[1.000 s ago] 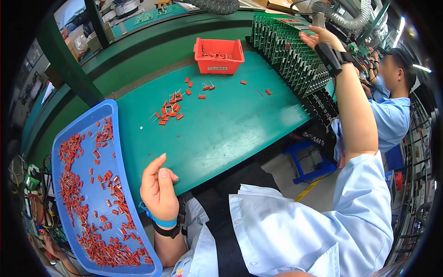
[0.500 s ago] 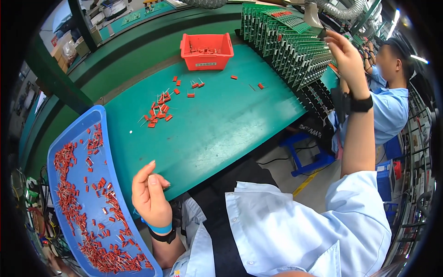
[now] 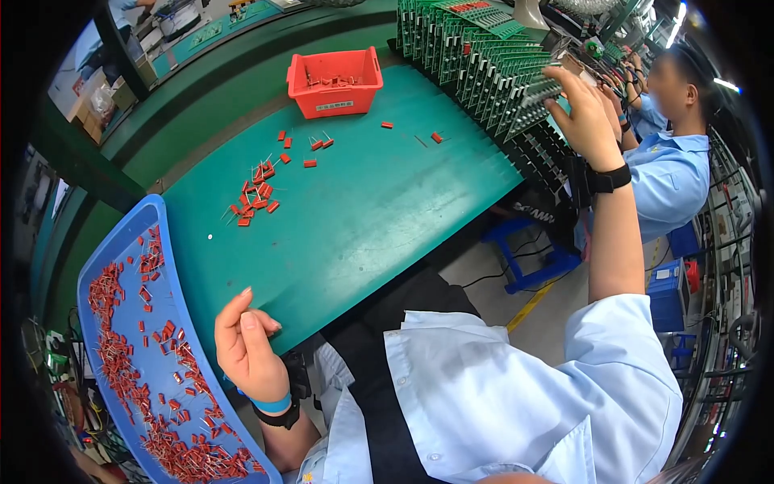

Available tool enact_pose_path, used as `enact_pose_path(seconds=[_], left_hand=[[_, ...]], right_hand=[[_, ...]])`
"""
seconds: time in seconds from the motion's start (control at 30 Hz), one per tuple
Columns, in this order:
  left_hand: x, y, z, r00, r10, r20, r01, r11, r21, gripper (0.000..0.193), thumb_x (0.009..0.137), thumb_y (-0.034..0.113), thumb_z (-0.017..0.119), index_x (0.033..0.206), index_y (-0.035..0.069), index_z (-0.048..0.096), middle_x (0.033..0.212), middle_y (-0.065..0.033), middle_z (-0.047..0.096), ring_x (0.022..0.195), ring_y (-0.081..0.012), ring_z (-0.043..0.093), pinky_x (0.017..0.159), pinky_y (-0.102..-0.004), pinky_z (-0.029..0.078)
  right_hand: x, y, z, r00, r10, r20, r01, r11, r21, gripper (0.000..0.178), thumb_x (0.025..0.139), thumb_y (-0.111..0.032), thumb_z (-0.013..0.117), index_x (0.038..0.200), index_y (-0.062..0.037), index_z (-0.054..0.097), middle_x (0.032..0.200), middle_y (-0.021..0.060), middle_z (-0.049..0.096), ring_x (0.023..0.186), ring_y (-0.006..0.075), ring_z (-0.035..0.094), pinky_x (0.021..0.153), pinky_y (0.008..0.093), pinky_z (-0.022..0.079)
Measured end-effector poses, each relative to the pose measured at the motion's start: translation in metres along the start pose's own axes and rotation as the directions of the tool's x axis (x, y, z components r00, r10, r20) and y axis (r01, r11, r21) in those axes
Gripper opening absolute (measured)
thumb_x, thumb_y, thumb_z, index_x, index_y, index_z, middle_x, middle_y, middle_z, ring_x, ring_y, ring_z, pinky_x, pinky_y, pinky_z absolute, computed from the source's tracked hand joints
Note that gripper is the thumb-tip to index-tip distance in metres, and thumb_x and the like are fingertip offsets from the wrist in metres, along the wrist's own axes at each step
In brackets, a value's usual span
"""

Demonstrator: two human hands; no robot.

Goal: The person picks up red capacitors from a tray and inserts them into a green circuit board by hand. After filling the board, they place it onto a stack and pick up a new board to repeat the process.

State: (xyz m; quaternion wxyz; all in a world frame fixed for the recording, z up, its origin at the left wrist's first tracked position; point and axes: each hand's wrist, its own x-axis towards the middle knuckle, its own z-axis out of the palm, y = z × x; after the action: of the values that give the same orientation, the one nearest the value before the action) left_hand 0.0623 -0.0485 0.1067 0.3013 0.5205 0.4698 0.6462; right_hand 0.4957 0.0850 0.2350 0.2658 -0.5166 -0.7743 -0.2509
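Observation:
My right hand (image 3: pixel 582 113) is raised at the near end of a row of green circuit boards (image 3: pixel 472 60) standing on edge. Its thumb and fingers are spread around the end of the nearest board; I cannot make out whether they touch it. My left hand (image 3: pixel 248 347) hovers over the table's front edge, beside a blue tray (image 3: pixel 172 278). Its fingers are loosely curled with the thumb across them, hiding the inside. Many red capacitors (image 3: pixel 173 452) with wire leads lie in the tray. A loose cluster of red capacitors (image 3: pixel 258 192) rests on the green mat (image 3: pixel 322 234).
A red bin (image 3: pixel 334 103) at the back of the mat holds some capacitors. Single capacitors (image 3: pixel 387 125) lie scattered near it. Black slotted racks (image 3: pixel 536 157) run under the boards. To the right are a co-worker (image 3: pixel 669 169) and a blue stool (image 3: pixel 536 270).
My right hand has lowered toward the boards, its fingers opening. My left hand keeps its curled shape. The whole view has shifted slightly.

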Motion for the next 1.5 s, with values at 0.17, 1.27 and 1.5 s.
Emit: enact_pose_path(seconds=[0.17, 1.27, 1.5], left_hand=[[-0.002, -0.002, 0.002, 1.000, 0.022, -0.012, -0.022, 0.999, 0.039, 0.022, 0.092, 0.007, 0.041, 0.107, -0.003, 0.054, 0.067, -0.0026, 0.050, 0.061, -0.0069, 0.044, 0.058, -0.0197, 0.036], [-0.007, -0.003, -0.094, 0.936, -0.249, 0.251, 0.351, 0.736, -0.579, 0.035, 0.092, 0.002, 0.039, 0.126, -0.004, 0.037, 0.114, -0.0100, 0.054, 0.101, -0.0126, 0.054, 0.087, -0.0262, 0.043], [-0.008, -0.011, -0.098, 0.939, -0.257, 0.228, 0.342, 0.757, -0.557, 0.035, 0.091, 0.000, 0.038, 0.126, -0.004, 0.036, 0.111, -0.0114, 0.056, 0.096, -0.0129, 0.056, 0.085, -0.0263, 0.045]], right_hand=[[0.006, 0.041, -0.011, 0.968, 0.001, 0.250, -0.016, 0.998, 0.056, 0.030, 0.078, -0.005, 0.062, 0.107, -0.0012, 0.054, 0.097, 0.0054, 0.061, 0.093, 0.0184, 0.056, 0.079, 0.0288, 0.043], [-0.003, -0.351, 0.065, 0.672, -0.103, 0.733, -0.737, -0.190, 0.649, 0.020, 0.091, -0.016, 0.051, 0.106, -0.0038, 0.053, 0.088, -0.0013, 0.056, 0.078, 0.0052, 0.050, 0.069, 0.0216, 0.043], [0.043, -0.327, 0.106, 0.852, -0.078, 0.518, -0.468, 0.331, 0.819, 0.029, 0.088, -0.016, 0.055, 0.113, -0.0040, 0.053, 0.092, 0.0021, 0.057, 0.084, 0.0121, 0.054, 0.074, 0.0254, 0.045]])
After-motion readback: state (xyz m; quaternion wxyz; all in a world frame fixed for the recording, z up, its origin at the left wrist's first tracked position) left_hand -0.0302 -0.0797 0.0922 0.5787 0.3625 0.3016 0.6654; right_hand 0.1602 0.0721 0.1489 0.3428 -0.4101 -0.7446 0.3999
